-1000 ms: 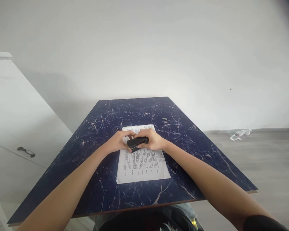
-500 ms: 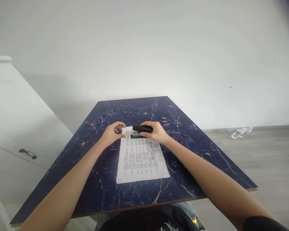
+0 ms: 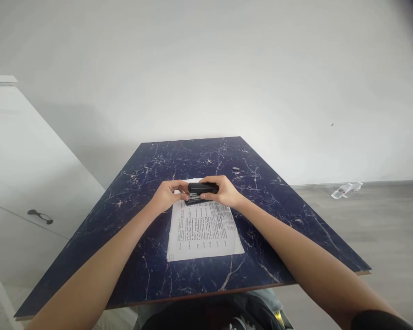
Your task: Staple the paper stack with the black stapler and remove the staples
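A black stapler is held over the top part of the printed paper sheets, its upper and lower arms parted at the left end. My right hand is closed around the stapler's right end, thumb below and fingers above. At the other end, my left hand has its thumb and fingers closed on the stapler's tip, where a pale metal part shows between the arms. The exact grip of the left fingertips is partly hidden. The sheets lie slightly fanned under both hands.
The dark blue marbled table carries a small grey strip, apparently staples, beyond my right hand. A white cabinet stands at the left, a pale wall behind. Clear plastic packaging lies on the floor at the right.
My left hand has moved right, from the paper's left edge onto the stapler's left end. The stapler has shifted slightly down and left in the right hand.
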`<state>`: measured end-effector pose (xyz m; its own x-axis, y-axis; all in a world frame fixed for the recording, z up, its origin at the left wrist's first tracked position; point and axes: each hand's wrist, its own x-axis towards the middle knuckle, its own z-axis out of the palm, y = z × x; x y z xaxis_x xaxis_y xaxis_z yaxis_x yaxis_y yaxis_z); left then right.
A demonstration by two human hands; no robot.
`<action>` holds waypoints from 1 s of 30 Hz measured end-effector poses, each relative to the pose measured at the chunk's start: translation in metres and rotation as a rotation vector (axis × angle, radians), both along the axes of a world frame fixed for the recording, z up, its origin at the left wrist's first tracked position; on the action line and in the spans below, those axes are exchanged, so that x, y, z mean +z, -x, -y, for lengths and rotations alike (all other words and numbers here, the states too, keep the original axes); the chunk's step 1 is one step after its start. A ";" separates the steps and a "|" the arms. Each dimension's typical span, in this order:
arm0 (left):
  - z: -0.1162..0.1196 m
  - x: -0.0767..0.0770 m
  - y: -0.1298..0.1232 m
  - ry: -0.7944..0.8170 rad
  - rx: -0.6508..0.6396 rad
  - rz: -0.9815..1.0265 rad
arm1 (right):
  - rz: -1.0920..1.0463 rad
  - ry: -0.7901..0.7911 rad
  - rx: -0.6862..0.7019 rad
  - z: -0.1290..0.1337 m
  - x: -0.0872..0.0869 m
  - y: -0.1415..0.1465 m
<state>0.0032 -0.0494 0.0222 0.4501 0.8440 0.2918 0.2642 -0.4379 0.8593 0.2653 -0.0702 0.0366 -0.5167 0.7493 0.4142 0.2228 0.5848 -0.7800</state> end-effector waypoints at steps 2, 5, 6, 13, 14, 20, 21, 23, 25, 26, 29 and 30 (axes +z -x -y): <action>0.001 -0.002 -0.003 -0.031 -0.014 0.008 | -0.020 -0.011 0.026 0.003 -0.001 0.006; 0.004 0.002 -0.006 -0.068 0.014 0.003 | -0.063 -0.004 0.016 0.006 0.000 0.011; 0.005 0.005 -0.006 -0.080 0.030 -0.007 | -0.067 0.002 0.012 0.006 0.001 0.011; -0.007 0.002 0.012 -0.042 0.434 -0.276 | 0.061 -0.048 -0.242 -0.007 0.013 -0.012; -0.010 -0.004 0.016 -0.045 0.547 -0.369 | 0.093 -0.045 -0.325 -0.011 0.013 -0.019; -0.018 -0.030 0.018 -0.088 0.517 -0.566 | 0.198 0.014 -0.759 -0.039 -0.005 -0.062; -0.017 -0.031 0.015 -0.089 0.489 -0.594 | 0.208 0.002 -0.799 -0.043 -0.009 -0.067; -0.015 -0.030 0.008 -0.102 0.460 -0.646 | 0.229 -0.019 -0.852 -0.049 -0.018 -0.073; -0.013 -0.026 0.004 -0.133 0.446 -0.629 | 0.254 -0.021 -0.881 -0.053 -0.024 -0.075; -0.012 -0.024 0.003 -0.152 0.445 -0.585 | 0.268 -0.016 -0.893 -0.054 -0.026 -0.076; -0.013 -0.018 0.005 -0.176 0.466 -0.349 | 0.304 0.010 -0.897 -0.056 -0.027 -0.077; -0.014 -0.017 0.007 -0.167 0.469 -0.266 | 0.310 0.020 -0.876 -0.056 -0.026 -0.078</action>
